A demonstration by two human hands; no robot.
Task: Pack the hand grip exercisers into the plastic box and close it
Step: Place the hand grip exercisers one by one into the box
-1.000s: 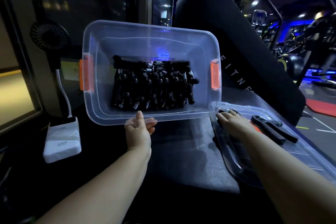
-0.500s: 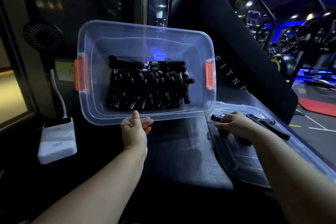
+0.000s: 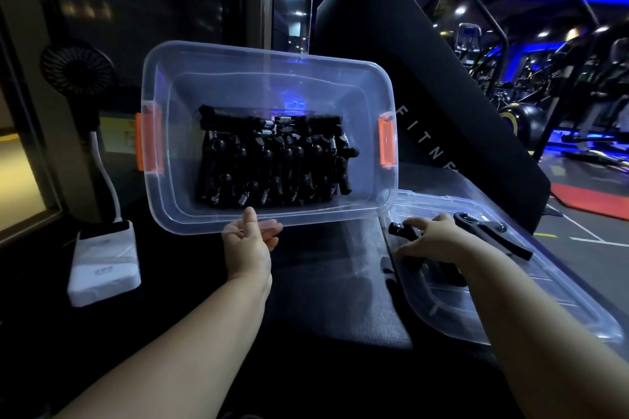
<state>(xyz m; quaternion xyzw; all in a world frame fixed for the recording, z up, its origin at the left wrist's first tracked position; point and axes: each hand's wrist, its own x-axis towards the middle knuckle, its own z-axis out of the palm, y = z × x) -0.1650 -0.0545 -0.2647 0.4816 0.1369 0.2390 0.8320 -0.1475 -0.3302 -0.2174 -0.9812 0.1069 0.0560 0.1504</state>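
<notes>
Two bare hands are busy over a dark padded surface (image 3: 323, 286). The left hand (image 3: 248, 245) pinches the near rim of the clear plastic box (image 3: 269, 76), thumb on top of the lip and fingers curled beneath it, seen through the plastic. The box is tipped up so its open mouth faces the camera. Many black hand grip exercisers (image 3: 272, 163) with small metal springs lie packed in a tight row on its floor. Orange latches sit on the box's short ends, one at nine o'clock (image 3: 148, 143) and one at three o'clock (image 3: 387, 143). At four o'clock from the box the clear lid (image 3: 510, 313) lies flat, its far corner just beside the box's lower right corner. On the lid, the right hand (image 3: 439, 241) has its fingers curled round a black exerciser (image 3: 399, 229), whose handle end sticks out past the fingertips. A second loose exerciser (image 3: 493, 238) lies on the lid just beyond that hand. At eight o'clock from the box a white power bank (image 3: 105, 269) rests on the surface, with a small black fan (image 3: 78, 70) above it.
</notes>
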